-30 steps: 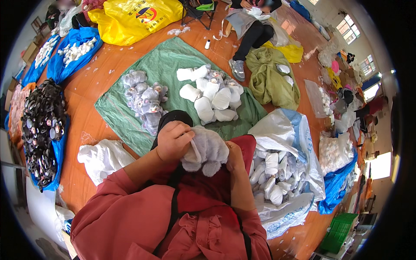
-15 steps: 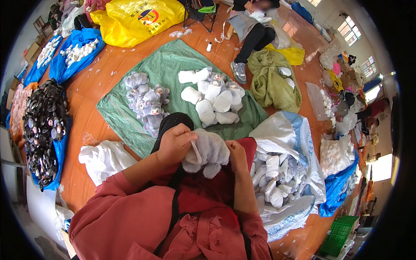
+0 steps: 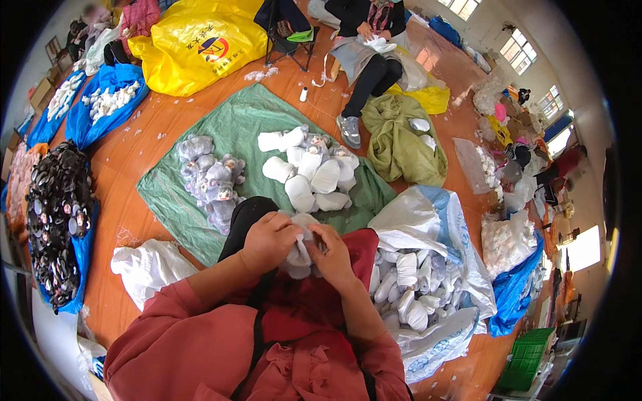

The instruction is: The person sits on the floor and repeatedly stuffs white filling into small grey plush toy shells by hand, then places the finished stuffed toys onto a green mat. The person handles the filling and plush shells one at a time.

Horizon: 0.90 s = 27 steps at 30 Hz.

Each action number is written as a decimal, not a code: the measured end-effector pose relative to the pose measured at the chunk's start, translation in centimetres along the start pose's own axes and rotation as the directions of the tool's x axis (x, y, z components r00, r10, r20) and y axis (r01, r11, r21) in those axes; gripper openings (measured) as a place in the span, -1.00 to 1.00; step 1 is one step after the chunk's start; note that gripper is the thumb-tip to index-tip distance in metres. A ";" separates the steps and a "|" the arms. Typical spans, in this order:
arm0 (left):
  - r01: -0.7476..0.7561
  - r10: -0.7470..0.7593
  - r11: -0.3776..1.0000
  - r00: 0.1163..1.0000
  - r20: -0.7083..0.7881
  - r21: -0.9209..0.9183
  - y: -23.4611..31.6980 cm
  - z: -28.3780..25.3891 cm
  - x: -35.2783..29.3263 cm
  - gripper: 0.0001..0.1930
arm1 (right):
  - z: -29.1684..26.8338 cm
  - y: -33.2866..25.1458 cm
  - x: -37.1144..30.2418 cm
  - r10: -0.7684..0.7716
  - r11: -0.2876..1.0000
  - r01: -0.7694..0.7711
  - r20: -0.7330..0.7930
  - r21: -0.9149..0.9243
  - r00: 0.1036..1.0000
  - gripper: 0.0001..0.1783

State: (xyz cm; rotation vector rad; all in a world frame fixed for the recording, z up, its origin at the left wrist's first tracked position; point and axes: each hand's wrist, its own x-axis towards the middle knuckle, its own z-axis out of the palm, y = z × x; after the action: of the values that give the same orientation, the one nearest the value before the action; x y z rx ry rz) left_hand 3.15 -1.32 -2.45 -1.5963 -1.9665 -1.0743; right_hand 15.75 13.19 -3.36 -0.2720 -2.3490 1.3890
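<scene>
Over my lap, a grey plush piece (image 3: 299,256) is held between both hands and largely covered by them. My left hand (image 3: 271,242) grips its left side, fingers curled in at the upper edge. My right hand (image 3: 328,252) closes on it from the right, thumb and fingers pressing near its opening. Beyond my knees, on a green sheet (image 3: 251,110), lie a heap of grey plush toys (image 3: 215,180) to the left and a pile of white-and-grey plush pieces (image 3: 311,172) to the right. Beside my right leg, an open white sack (image 3: 461,230) holds many similar pieces (image 3: 416,284).
A crumpled white bag (image 3: 150,267) lies by my left knee. Farther left, dark round-faced pieces (image 3: 60,220) fill a blue bag. A seated co-worker (image 3: 371,60) is beyond the sheet, near an olive sack (image 3: 401,150) and a folding chair (image 3: 289,37). A green crate (image 3: 528,359) stands at lower right.
My right hand has moved inward, from the piece's right edge to over its middle, close to my left hand. The plush piece is now more bunched and covered. The whole view has shifted slightly.
</scene>
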 end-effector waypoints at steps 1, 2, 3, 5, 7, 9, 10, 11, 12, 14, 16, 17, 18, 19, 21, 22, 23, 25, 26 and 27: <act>0.002 -0.002 1.000 1.000 0.017 0.006 0.0 0.0 0.0 -0.85 | 0.1 0.0 -0.1 -0.012 1.000 0.012 -0.005 -0.022 1.000 -0.65; 0.003 -0.003 1.000 0.999 0.033 0.012 -0.1 0.0 0.0 -0.86 | 0.3 0.0 -0.3 -0.025 0.999 0.024 -0.009 -0.044 1.000 -0.64; -0.027 0.026 1.000 0.999 0.045 0.009 -0.1 0.0 -0.1 -0.87 | 0.6 0.4 -0.7 -0.028 0.998 0.027 -0.019 -0.062 0.999 -0.64; -0.085 0.085 0.996 0.994 0.069 0.002 -0.1 -0.1 -0.1 -0.87 | 0.9 1.4 -1.0 -0.099 0.993 0.097 -0.025 -0.069 0.995 -0.64; -0.140 0.140 0.990 0.990 0.024 -0.012 -0.1 -0.1 -0.4 -0.87 | 0.9 2.4 -1.3 -0.053 0.999 0.052 0.026 0.002 0.998 -0.66; -0.196 0.196 0.980 0.980 -0.035 -0.018 -0.1 -0.1 -0.7 -0.87 | 0.3 2.6 -1.3 0.045 0.993 -0.051 0.057 0.111 0.997 -0.67; -0.226 0.223 0.974 0.972 -0.067 -0.028 -0.4 0.1 -0.8 -0.86 | 0.2 2.5 -1.5 0.106 0.979 -0.118 0.078 0.168 0.991 -0.68; -0.254 0.249 0.967 0.963 -0.099 -0.036 -0.7 0.2 -0.6 -0.85 | 0.0 2.6 -1.3 0.215 0.961 -0.231 0.116 0.154 0.970 -0.64; -0.288 0.284 0.957 0.952 -0.115 -0.025 -0.7 0.0 -0.5 -0.84 | -0.2 1.0 -0.9 0.243 0.890 -0.273 0.128 0.365 0.962 -0.64; -0.326 0.320 0.945 0.936 -0.147 -0.022 -0.9 -0.1 -0.2 -0.82 | -0.2 1.5 -1.1 0.309 0.672 -0.333 0.158 0.661 0.938 -0.68; -0.366 0.356 0.930 0.922 -0.154 -0.036 -0.9 -0.9 0.6 -0.83 | -0.6 1.5 -1.1 0.305 0.576 -0.319 0.164 0.753 0.938 -0.77; -0.378 0.367 0.925 0.919 -0.142 -0.052 -0.9 -1.2 0.5 -0.82 | -0.7 1.5 -1.3 0.302 0.524 -0.308 0.166 0.794 0.939 -0.81; -0.391 0.381 0.918 0.915 -0.136 -0.064 -1.0 -1.4 0.6 -0.81 | -1.0 1.6 -1.4 0.287 0.512 -0.291 0.158 0.808 0.945 -0.82; -0.401 0.391 0.914 0.910 -0.140 -0.058 -1.0 -1.4 0.5 -0.81 | -1.2 1.6 -1.5 0.272 0.500 -0.272 0.150 0.822 0.951 -0.82; -0.423 0.412 0.905 0.898 -0.153 -0.048 -1.1 -1.2 0.3 -0.81 | -1.3 1.7 -1.9 0.265 0.477 -0.252 0.136 0.842 0.955 -0.84; -0.418 0.408 0.907 0.901 -0.149 -0.045 -1.1 -1.1 0.2 -0.82 | -1.2 1.9 -2.0 0.274 0.466 -0.250 0.130 0.849 0.953 -0.84; -0.414 0.404 0.909 0.903 -0.145 -0.042 -1.0 -1.0 0.1 -0.84 | -1.1 1.9 -2.2 0.283 0.456 -0.248 0.125 0.855 0.951 -0.85; -0.405 0.397 0.914 0.908 -0.134 -0.035 -0.9 -0.8 -0.3 -0.85 | -0.9 1.8 -2.4 0.303 0.499 -0.281 0.138 0.820 0.943 -0.84; -0.402 0.396 0.915 0.909 -0.128 -0.032 -0.9 -0.7 -0.4 -0.84 | -0.8 1.8 -2.4 0.313 0.520 -0.297 0.145 0.801 0.939 -0.84; -0.401 0.395 0.916 0.911 -0.123 -0.027 -0.8 -0.6 -0.6 -0.84 | -0.8 1.7 -2.3 0.287 0.644 -0.273 0.105 0.715 0.952 -0.84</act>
State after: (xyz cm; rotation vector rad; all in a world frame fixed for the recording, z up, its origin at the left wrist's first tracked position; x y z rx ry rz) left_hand 2.40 -2.19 -2.73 -1.8166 -1.4603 -1.0274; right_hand 18.11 13.79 -5.06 -0.4152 -1.5787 2.3270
